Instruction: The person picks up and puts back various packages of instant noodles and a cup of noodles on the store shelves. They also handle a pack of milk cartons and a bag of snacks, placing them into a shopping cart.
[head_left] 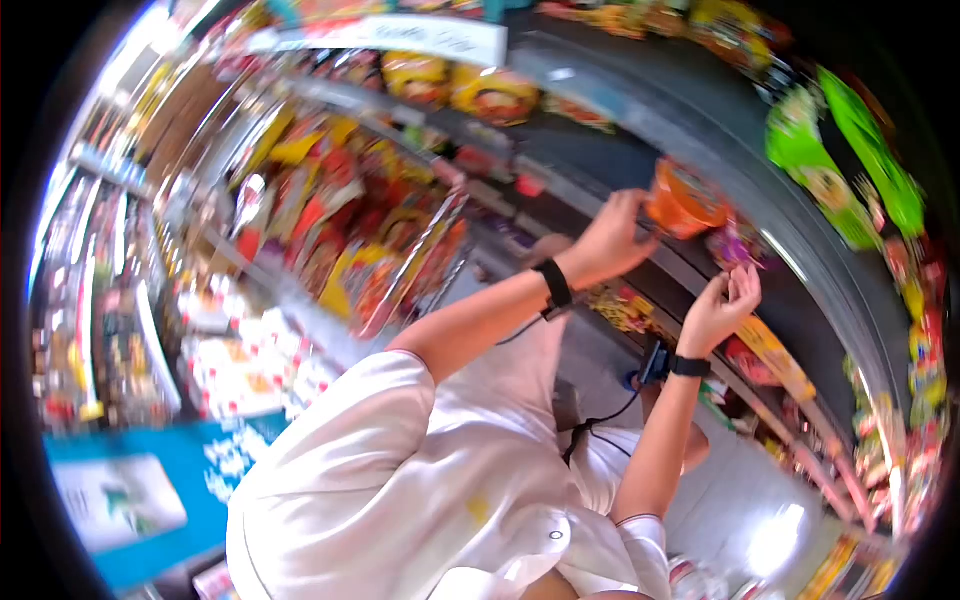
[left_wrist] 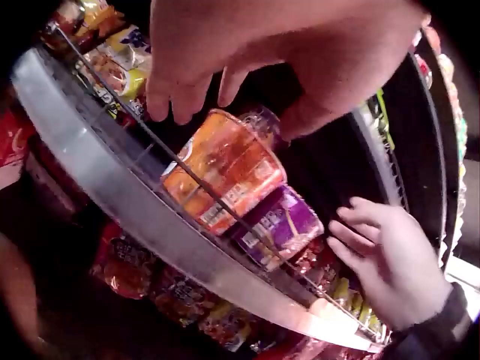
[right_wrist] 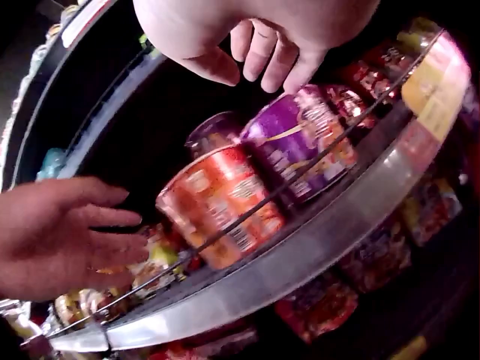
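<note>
An orange instant noodle cup (head_left: 686, 200) stands on a shelf beside a purple instant noodle cup (left_wrist: 279, 226). Behind them sits another dark purple cup (right_wrist: 215, 132), partly hidden. My left hand (head_left: 612, 240) is at the left side of the orange cup, its fingers loosely extended and apart from it in the right wrist view. Above the purple cup, my right hand (right_wrist: 262, 37) has its relaxed fingertips right at the rim. Neither hand grips a cup.
A thin wire rail (right_wrist: 315, 166) runs along the shelf's front, above a pale shelf edge (left_wrist: 150, 217). Noodle packets (head_left: 500, 92) fill nearby shelves, and green bags (head_left: 815, 165) stand at right. A metal basket-like rack (head_left: 410, 260) holds packets at left.
</note>
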